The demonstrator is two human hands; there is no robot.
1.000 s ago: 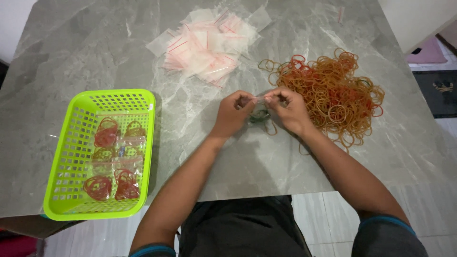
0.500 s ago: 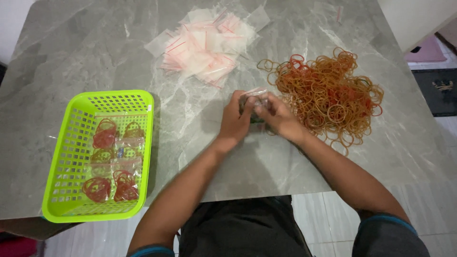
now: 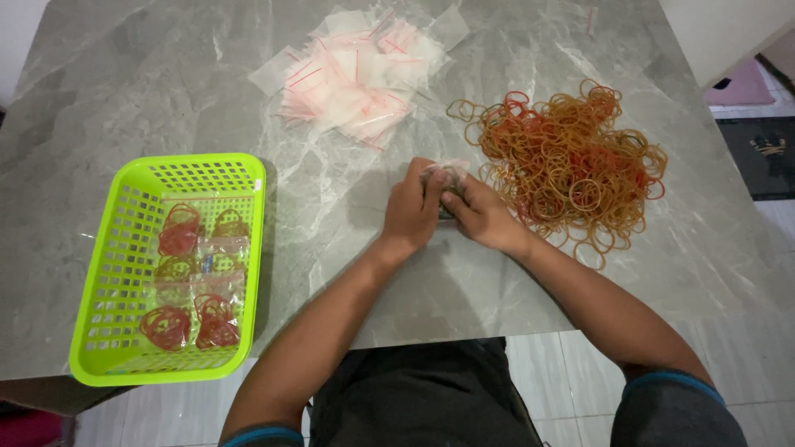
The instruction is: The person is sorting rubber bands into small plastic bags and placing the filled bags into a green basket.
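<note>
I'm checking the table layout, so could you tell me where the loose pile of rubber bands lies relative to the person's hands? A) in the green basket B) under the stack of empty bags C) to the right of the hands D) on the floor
C: the loose pile of rubber bands spreads on the table just right of the right hand.
</note>
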